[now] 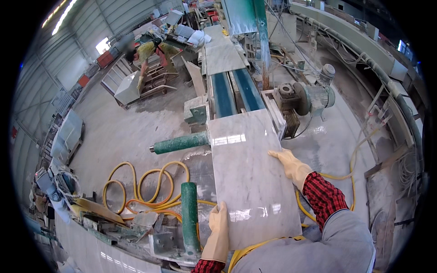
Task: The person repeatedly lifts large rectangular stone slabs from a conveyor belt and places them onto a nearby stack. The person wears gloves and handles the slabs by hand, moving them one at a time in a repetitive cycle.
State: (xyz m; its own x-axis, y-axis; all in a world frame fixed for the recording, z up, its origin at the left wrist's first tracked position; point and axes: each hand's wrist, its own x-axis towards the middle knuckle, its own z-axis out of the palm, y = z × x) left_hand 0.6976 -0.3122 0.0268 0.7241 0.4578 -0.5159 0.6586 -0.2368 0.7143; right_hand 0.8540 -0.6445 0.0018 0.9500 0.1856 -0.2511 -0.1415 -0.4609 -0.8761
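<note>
A glossy pale marble slab (252,175) stretches from my waist to the near end of the blue conveyor belts (223,93). My left hand (217,232), in a cream rubber glove, grips the slab's left edge near the bottom, with the fingers hidden beneath. On the right side, farther up, my right hand (291,167) wears a matching glove and holds the right edge, thumb lying toward the top face. Another light slab (223,57) lies farther along the belts. Beside my left hand stands an upright green roller (189,216).
A horizontal green roller (180,143) juts left from the conveyor. Coiled yellow hose (136,200) lies on the floor at left. A motor (314,98) sits right of the belts. At far left, a person (152,52) bends over a rack holding a slab (127,88).
</note>
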